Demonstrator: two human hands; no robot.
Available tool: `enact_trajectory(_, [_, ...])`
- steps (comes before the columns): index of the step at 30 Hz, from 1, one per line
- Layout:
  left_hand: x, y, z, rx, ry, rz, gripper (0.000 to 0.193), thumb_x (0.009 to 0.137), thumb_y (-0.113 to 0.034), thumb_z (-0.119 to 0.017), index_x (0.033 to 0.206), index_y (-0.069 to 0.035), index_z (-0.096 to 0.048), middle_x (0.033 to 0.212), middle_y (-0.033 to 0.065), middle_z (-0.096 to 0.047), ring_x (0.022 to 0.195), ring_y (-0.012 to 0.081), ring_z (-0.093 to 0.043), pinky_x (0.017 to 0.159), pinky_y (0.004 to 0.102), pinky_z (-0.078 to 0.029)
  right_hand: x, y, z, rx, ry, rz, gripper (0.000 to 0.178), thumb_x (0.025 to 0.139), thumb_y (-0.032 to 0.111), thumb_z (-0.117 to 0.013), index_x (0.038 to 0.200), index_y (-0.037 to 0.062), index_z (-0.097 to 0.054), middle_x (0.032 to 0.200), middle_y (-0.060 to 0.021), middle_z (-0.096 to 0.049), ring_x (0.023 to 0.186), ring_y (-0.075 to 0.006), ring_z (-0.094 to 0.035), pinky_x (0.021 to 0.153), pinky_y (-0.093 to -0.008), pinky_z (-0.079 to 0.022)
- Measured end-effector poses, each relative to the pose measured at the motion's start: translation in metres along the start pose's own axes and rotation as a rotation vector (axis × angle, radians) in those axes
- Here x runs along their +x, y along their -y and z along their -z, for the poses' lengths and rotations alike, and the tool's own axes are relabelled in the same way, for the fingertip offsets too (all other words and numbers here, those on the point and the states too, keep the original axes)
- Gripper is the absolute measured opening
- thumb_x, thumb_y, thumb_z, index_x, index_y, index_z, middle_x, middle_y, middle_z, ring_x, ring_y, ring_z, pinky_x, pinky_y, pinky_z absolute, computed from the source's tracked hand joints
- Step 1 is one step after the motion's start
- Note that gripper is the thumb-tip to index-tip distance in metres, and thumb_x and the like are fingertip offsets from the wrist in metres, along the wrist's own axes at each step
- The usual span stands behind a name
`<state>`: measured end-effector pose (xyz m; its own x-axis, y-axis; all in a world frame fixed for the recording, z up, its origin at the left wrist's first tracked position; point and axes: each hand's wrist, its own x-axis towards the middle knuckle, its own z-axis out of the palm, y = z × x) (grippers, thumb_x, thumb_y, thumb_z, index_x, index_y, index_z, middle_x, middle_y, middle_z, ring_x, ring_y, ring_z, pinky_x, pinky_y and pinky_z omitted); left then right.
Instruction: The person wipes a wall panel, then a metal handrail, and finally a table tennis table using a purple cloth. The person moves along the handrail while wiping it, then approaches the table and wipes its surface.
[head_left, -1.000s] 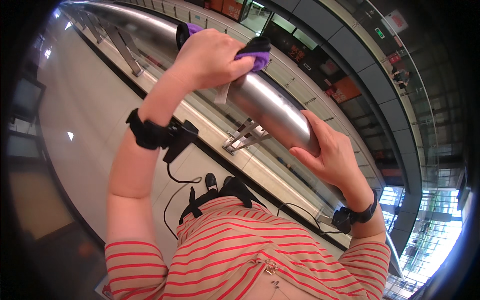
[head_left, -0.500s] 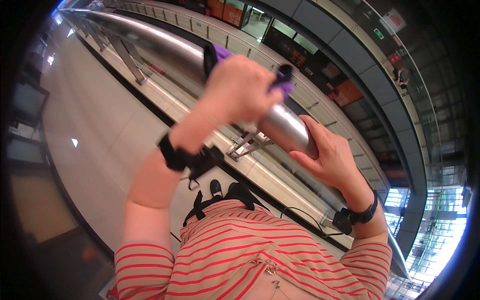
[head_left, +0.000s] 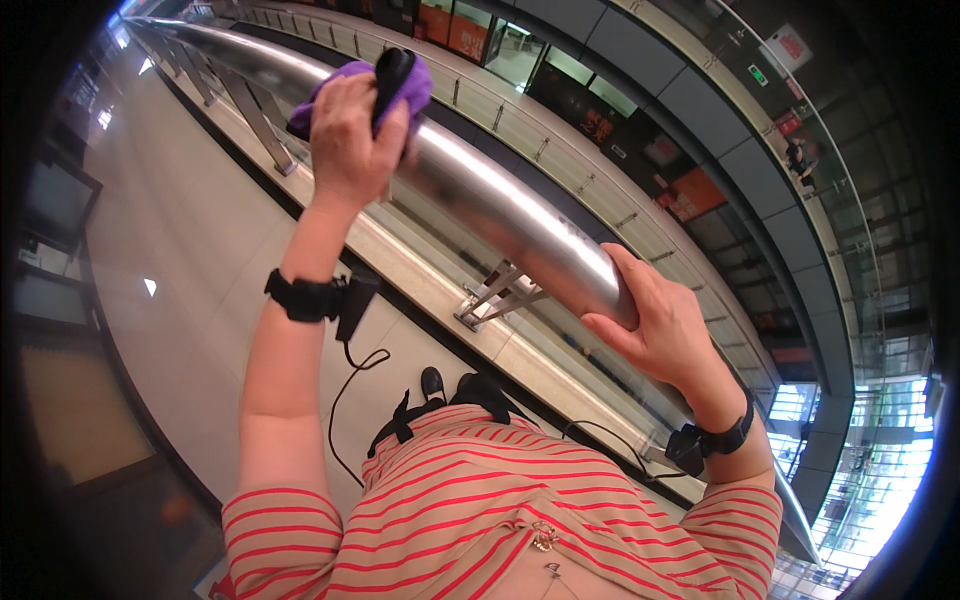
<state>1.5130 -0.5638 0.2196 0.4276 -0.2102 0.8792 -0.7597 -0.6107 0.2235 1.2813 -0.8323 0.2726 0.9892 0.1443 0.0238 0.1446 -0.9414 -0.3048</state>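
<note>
A thick, shiny metal handrail (head_left: 510, 205) slants from the far left down to the near right. My left hand (head_left: 350, 140) is closed on a purple cloth (head_left: 412, 88) with a black edge, pressing it onto the top of the rail. Lower along the same rail, my right hand (head_left: 655, 315) is wrapped round the metal, thumb on the near side and fingers over the far side. The underside of the cloth is hidden by my left hand and the rail.
Slanted metal posts (head_left: 500, 295) and glass panels support the rail above a pale ledge (head_left: 440, 280). Black bands with small devices (head_left: 355, 305) sit on both wrists, with cables hanging down. Beyond the rail lies an open drop, and across it a person (head_left: 800, 160) stands by another railing.
My left hand has slid the purple cloth along the rail, up and to the left, away from my right hand. My right hand has stayed in place on the rail.
</note>
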Motion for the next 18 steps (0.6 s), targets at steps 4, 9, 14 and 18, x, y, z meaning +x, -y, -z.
enact_trajectory(4, [-0.006, -0.052, -0.005, -0.142, 0.219, -0.109, 0.032, 0.085, -0.032, -0.054, 0.080, -0.003, -0.066, 0.085, 0.0149, -0.066, 0.090, 0.0331, -0.062, 0.092, 0.0440, -0.045, 0.000, 0.000, 0.000, 0.004, -0.031, 0.052, 0.069, 0.082, 0.042, -0.071, 0.133, 0.0034, -0.046, 0.102, -0.0199, -0.065, 0.085, -0.0377, -0.065, 0.072, -0.0421, -0.053])
enact_trajectory(9, [0.032, -0.069, -0.009, -0.064, 0.838, 0.007, 0.036, 0.082, -0.034, -0.052, 0.067, -0.003, -0.063, 0.071, 0.0161, -0.063, 0.075, 0.0357, -0.064, 0.072, 0.0445, -0.050, -0.002, 0.000, 0.001, 0.015, -0.015, 0.046, 0.068, 0.082, 0.042, -0.071, 0.133, 0.0038, -0.046, 0.102, -0.0201, -0.064, 0.087, -0.0376, -0.065, 0.074, -0.0421, -0.053])
enact_trajectory(14, [0.053, -0.089, -0.026, -0.096, 1.167, 0.117, 0.049, 0.082, -0.046, -0.049, 0.068, -0.003, -0.068, 0.077, 0.0186, -0.069, 0.077, 0.0374, -0.067, 0.071, 0.0441, -0.054, 0.000, 0.000, 0.000, 0.019, -0.007, 0.050, 0.069, 0.082, 0.042, -0.071, 0.133, 0.0036, -0.046, 0.102, -0.0200, -0.064, 0.087, -0.0374, -0.065, 0.073, -0.0422, -0.053])
enact_trajectory(18, [0.029, -0.138, -0.026, -0.268, 1.060, -0.063, 0.048, 0.084, -0.049, -0.051, 0.079, -0.005, -0.072, 0.077, 0.0197, -0.069, 0.077, 0.0362, -0.068, 0.073, 0.0450, -0.054, 0.001, -0.001, 0.001, -0.006, -0.026, 0.057, 0.066, 0.081, 0.042, -0.072, 0.129, 0.0037, -0.048, 0.098, -0.0193, -0.064, 0.084, -0.0383, -0.065, 0.071, -0.0429, -0.053])
